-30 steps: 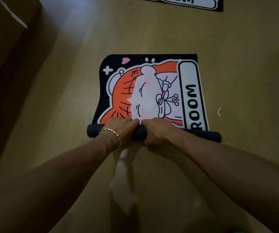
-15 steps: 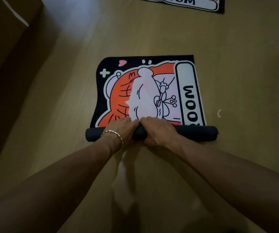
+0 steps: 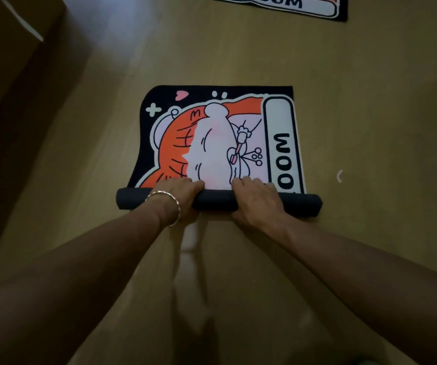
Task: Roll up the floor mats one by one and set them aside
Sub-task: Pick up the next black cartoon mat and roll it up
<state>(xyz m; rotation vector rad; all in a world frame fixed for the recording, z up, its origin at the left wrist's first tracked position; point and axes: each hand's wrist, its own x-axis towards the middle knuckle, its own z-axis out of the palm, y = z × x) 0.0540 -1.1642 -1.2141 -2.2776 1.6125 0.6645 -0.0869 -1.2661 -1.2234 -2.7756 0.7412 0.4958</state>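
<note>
A dim room with a tan wooden floor [image 3: 370,101] fills the view. On it, in the middle, lies a black cartoon-printed floor mat [image 3: 212,143], orange and white, with the letters "OOM" along its right side. Its near end is wound into a dark roll [image 3: 217,202] lying crosswise, while the far part is flat on the floor. The left hand [image 3: 177,191], with a thin silver bracelet [image 3: 167,204] at the wrist, grips the roll left of centre, fingers curled over its top. The right hand [image 3: 256,196] grips it right of centre in the same way. A second black-edged floor mat [image 3: 291,3] lies flat at the top edge, well apart. A small white curved scrap [image 3: 339,176] lies on the floor to the right.
</note>
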